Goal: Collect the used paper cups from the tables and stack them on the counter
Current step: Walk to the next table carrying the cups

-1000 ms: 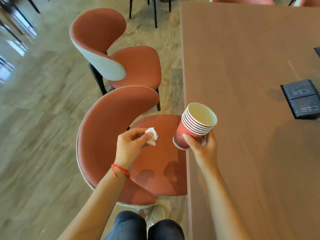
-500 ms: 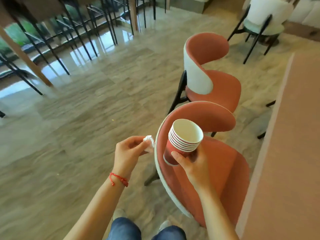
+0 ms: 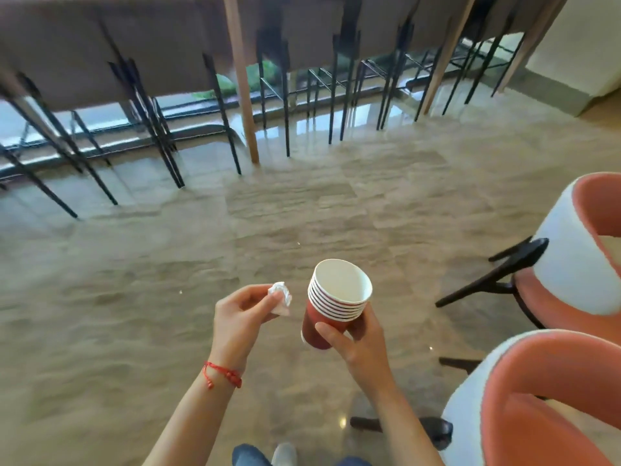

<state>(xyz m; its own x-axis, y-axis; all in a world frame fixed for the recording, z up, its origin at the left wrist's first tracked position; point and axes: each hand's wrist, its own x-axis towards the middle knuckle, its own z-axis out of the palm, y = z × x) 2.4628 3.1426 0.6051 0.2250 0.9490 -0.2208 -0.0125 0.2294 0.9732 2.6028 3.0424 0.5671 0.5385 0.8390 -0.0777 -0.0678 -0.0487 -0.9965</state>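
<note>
Now the right hand [image 3: 356, 334] keeps its grip curled round the nested stack of red paper cups [image 3: 332, 306], tilted above the floor, while the left hand [image 3: 240, 319] pinches a crumpled tissue [image 3: 280, 297], so carrying to the worktop probably wants the stack held upright and steady.

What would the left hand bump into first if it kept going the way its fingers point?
Probably the stack of red paper cups in the right hand; the left hand, pinching a crumpled tissue, points toward it, though depth is unclear.
</note>
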